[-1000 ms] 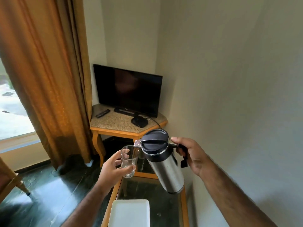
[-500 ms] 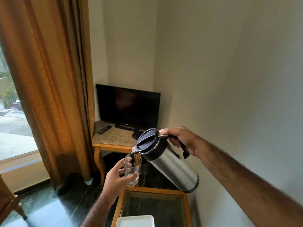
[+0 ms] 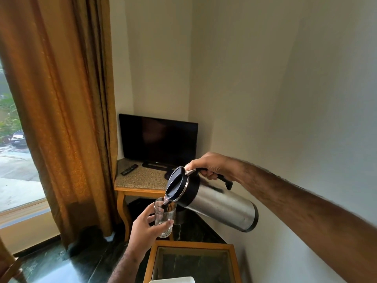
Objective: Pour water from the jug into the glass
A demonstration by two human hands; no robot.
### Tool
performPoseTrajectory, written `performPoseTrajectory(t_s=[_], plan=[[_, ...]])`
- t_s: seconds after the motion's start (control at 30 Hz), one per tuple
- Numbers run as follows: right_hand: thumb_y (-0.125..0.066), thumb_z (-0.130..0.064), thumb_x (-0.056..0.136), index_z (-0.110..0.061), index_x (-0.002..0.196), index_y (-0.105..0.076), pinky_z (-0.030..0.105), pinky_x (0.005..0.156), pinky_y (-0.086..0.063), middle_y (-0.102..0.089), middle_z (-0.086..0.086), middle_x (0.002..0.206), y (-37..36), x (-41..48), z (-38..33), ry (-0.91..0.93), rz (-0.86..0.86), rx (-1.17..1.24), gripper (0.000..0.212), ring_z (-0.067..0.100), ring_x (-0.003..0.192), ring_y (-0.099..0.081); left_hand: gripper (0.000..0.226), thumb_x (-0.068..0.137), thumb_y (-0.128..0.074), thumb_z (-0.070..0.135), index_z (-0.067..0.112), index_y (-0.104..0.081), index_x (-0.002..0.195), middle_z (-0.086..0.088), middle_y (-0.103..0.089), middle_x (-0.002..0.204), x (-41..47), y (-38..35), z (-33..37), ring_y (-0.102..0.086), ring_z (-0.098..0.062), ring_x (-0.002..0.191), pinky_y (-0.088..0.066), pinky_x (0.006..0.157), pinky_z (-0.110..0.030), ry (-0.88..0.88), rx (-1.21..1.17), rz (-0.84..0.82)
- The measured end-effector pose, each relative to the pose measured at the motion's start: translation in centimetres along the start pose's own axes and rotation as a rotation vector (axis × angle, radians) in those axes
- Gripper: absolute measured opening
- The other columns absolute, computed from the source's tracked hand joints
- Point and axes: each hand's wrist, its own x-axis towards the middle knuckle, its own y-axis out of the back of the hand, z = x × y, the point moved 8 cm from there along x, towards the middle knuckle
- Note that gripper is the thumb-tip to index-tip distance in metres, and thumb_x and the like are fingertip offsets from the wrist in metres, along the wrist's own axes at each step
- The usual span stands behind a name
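Two bare hands work in the air above the near desk (image 3: 189, 245), a wood-framed one with a glass top, and neither of the task's things rests on it. Behind them an orange curtain (image 3: 61, 119) hangs beside the window, and a dark television (image 3: 158, 139) stands on a corner desk (image 3: 140, 178) with a remote (image 3: 129, 169) lying near its left edge.

The jug (image 3: 212, 201), a steel cylinder with a black lid and collar, is tipped well past level: its long axis runs from the base, out at the lower right near the wall, up and leftward to the lid, which faces left and slightly downward. Its spout sits at the lowest edge of the lid, dipping just inside the rim of the glass (image 3: 164, 218). The right hand (image 3: 212, 165) is closed firmly around the black handle on the jug's upper side, thumb near the lid hinge.

The glass is held upright, directly below the spout and left of the jug's body. The left hand (image 3: 144, 229) wraps its lower half, its grip clamped on it with fingers round the far side and thumb across the front. Whether water is flowing cannot be told.

A white tray edge (image 3: 173, 279) shows at the bottom.
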Motion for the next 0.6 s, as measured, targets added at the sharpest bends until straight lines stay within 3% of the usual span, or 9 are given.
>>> performPoseTrajectory(t_s=[0.07, 0.2, 0.33, 0.43, 0.6], plan=[[-0.077, -0.042, 0.087, -0.025, 0.051, -0.062, 0.021, 0.042, -0.03, -0.048, -0.009, 0.049, -0.2, 0.3, -0.3, -0.012, -0.009, -0.04, 0.043, 0.006, 0.041, -0.037, 0.062, 0.074, -0.094, 0.025, 0.051, -0.064, 0.121, 0.019, -0.075, 0.114, 0.1, 0.0, -0.1, -0.066, -0.02, 0.119, -0.057, 0.1, -0.053, -0.004, 0.013, -0.004], [-0.078, -0.042, 0.086, -0.024, 0.054, -0.062, 0.023, 0.044, -0.03, -0.049, -0.009, 0.05, -0.4, 0.8, -1.1, -0.03, -0.029, -0.094, 0.04, 0.007, 0.042, -0.037, 0.064, 0.074, -0.094, 0.025, 0.046, -0.063, 0.126, 0.009, -0.073, 0.122, 0.4, 0.0, -0.5, -0.065, -0.02, 0.121, -0.054, 0.101, -0.05, -0.015, 0.01, -0.004], [-0.077, -0.046, 0.084, -0.026, 0.051, -0.062, 0.024, 0.045, -0.032, -0.048, -0.008, 0.049, -0.1, 1.0, -2.2, -0.039, -0.04, -0.156, 0.041, 0.009, 0.043, -0.038, 0.064, 0.074, -0.094, 0.023, 0.047, -0.062, 0.124, 0.008, -0.075, 0.119, 1.0, 0.1, -0.9, -0.067, -0.015, 0.117, -0.056, 0.088, -0.033, -0.013, 0.012, -0.011], [-0.075, -0.044, 0.088, -0.026, 0.044, -0.066, 0.021, 0.043, -0.033, -0.048, -0.011, 0.045, -0.2, 1.2, -3.1, -0.039, -0.068, -0.213, 0.048, 0.007, 0.039, -0.039, 0.061, 0.074, -0.094, 0.023, 0.055, -0.061, 0.116, 0.011, -0.077, 0.111, 1.2, 0.4, -0.8, -0.068, -0.008, 0.11, -0.053, 0.076, -0.02, -0.019, 0.026, -0.01], [-0.076, -0.044, 0.088, -0.027, 0.045, -0.069, 0.023, 0.045, -0.032, -0.047, -0.008, 0.048, -0.3, 1.7, -4.1, -0.046, -0.066, -0.261, 0.047, 0.008, 0.041, -0.038, 0.061, 0.074, -0.094, 0.025, 0.058, -0.06, 0.113, 0.028, -0.075, 0.109, 1.3, 0.3, -1.1, -0.065, -0.002, 0.108, -0.049, 0.075, -0.019, -0.014, 0.033, -0.012]])
